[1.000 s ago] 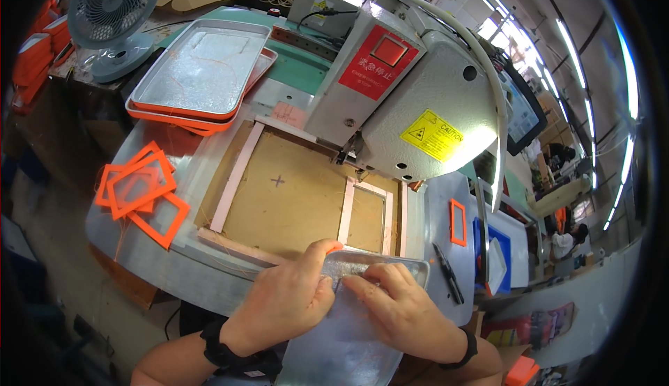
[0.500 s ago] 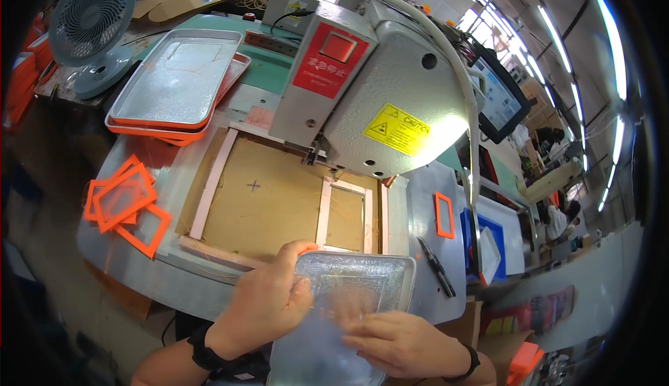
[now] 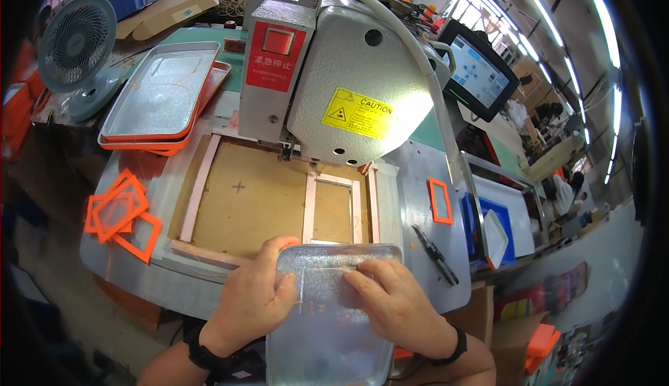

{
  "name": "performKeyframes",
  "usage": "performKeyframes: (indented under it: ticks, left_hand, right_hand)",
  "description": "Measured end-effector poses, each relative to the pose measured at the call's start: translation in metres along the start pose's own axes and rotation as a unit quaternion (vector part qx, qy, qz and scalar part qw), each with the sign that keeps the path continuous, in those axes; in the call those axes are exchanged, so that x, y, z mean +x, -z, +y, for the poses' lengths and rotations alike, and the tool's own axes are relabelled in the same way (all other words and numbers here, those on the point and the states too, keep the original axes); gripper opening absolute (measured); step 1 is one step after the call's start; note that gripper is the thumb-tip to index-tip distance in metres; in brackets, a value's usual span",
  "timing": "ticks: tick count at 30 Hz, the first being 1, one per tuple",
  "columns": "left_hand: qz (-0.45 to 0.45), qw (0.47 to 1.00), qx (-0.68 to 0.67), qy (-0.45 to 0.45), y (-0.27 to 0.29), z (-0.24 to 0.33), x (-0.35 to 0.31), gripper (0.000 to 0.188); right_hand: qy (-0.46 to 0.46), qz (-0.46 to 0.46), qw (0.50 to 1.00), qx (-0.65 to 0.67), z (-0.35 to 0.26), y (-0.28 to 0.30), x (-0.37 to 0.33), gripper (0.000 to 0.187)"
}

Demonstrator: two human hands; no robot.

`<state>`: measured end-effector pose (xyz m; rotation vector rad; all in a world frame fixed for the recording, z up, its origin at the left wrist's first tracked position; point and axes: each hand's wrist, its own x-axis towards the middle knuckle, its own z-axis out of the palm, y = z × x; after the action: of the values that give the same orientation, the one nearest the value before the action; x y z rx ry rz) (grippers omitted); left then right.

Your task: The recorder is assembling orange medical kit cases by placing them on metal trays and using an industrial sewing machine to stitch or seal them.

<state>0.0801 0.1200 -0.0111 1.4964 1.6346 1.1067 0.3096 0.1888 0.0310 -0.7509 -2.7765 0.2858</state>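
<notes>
The left hand (image 3: pixel 252 301) and the right hand (image 3: pixel 394 306) are both on a shiny metal tray (image 3: pixel 331 316) at the near edge of the tabletop (image 3: pixel 418 177), directly in front of the person. The left grip is clenched on the tray's left rim, with the thumb lying on the inside. The right hand rests flat inside the tray with the fingers (image 3: pixel 362 274) spread and pressing on its bottom (it does not grasp anything). The tray's far edge lies just over the near border of a brown template board (image 3: pixel 258 205) with pale wooden strips, which sits under the head of a grey sewing machine (image 3: pixel 341 86). To the left lie several orange frames (image 3: pixel 122 212). Behind them is a stack of similar trays (image 3: pixel 164 97), and a small fan (image 3: pixel 77 44). On the right are one orange frame (image 3: pixel 440 201) and black snips (image 3: pixel 435 253).
</notes>
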Motion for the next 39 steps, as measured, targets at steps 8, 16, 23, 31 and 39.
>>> performKeyframes:
  ticks: [8,16,23,31,39]
  left_hand:
    - [-0.002,1.000,0.007,-0.005,0.000,-0.003,-0.002,0.043]
    - [0.123,0.933,-0.337,-0.017,0.001,-0.008,-0.014,0.034]
    - [0.250,0.888,-0.366,-0.125,0.000,-0.001,-0.016,0.030]
    - [0.179,0.905,-0.302,-0.239,0.056,0.060,-0.020,0.043]
    - [0.301,0.835,0.135,-0.440,0.096,0.087,-0.050,0.027]
  right_hand:
    - [0.050,-0.034,0.998,0.008,-0.005,0.000,-0.005,0.041]
    - [0.064,-0.138,0.923,0.352,-0.006,0.047,-0.067,0.043]
    - [-0.216,0.312,0.833,0.403,-0.031,-0.002,-0.043,0.055]
    - [-0.159,0.284,0.870,0.371,-0.020,0.011,-0.034,0.028]
    - [0.001,0.423,0.902,0.083,-0.017,0.025,-0.019,0.046]
